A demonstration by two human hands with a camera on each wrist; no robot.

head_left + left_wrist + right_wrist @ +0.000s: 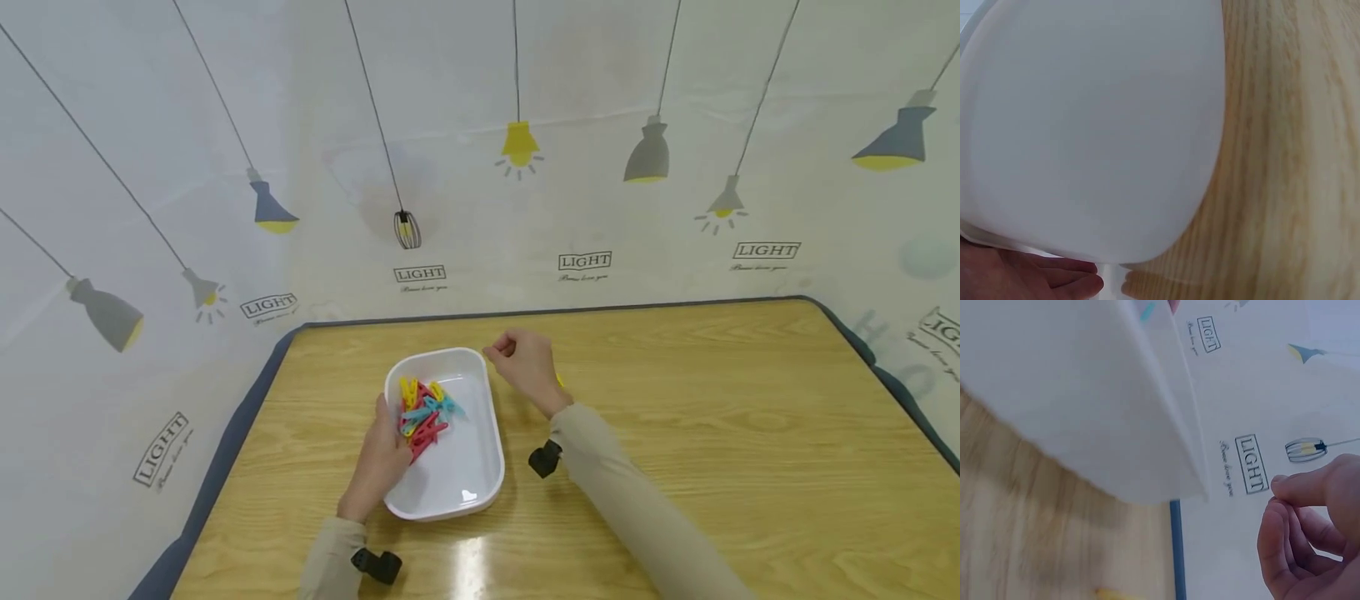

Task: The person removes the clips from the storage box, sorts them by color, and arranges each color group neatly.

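A white oblong dish [468, 467] stands on the wooden table [712, 433] and holds a heap of yellow, red and blue clothespins [423, 412]. My left hand [384, 450] grips the dish's left rim; in the left wrist view its fingers [1054, 278] lie under the dish's wall [1085, 125]. My right hand [501, 350] hovers just past the dish's far right corner. In the right wrist view this hand [1280, 487] has its fingers curled, thumb against forefinger, with nothing seen between them, beside the dish's outer wall [1054, 394]. A yellow clothespin [559, 381] lies on the table by my right wrist.
A dark trim [225, 442] runs along the table's edges. A white curtain printed with lamps [517, 150] hangs close behind and to both sides. Bare wood stretches to the right of the dish. The yellow clothespin [1113, 594] shows at the bottom of the right wrist view.
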